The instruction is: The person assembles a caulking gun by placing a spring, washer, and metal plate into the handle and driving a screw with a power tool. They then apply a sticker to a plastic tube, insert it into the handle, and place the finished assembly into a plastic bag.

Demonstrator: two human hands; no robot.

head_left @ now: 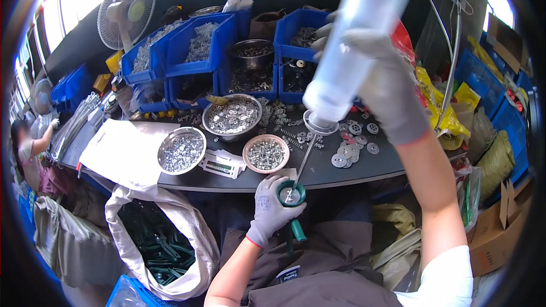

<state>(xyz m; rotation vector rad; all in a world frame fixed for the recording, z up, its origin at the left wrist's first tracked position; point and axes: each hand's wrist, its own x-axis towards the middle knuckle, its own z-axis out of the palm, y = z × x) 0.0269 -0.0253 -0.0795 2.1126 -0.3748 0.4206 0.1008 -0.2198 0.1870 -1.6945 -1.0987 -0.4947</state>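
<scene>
My right hand [384,79], in a grey work glove, is wrapped round a translucent plastic squeeze bottle [341,62] tipped upside down. A long thin metal nozzle [306,159] runs down from the bottle's cap. Its tip reaches the opening of a green plastic part [297,229], which has a round cup and a short handle. Gloved in grey too, my left hand [269,207] grips that part by its cup, above my lap at the table's front edge. Something shiny and metallic shows inside the cup. The bottle and right hand are slightly blurred.
On the dark table [341,177] stand a pink bowl [246,156] and metal bowls of small parts. Loose metal discs [344,155] and springs [282,118] lie nearby. Blue bins [199,65] line the back. A white sack [196,233] of green parts is lower left; another person [34,153] is far left.
</scene>
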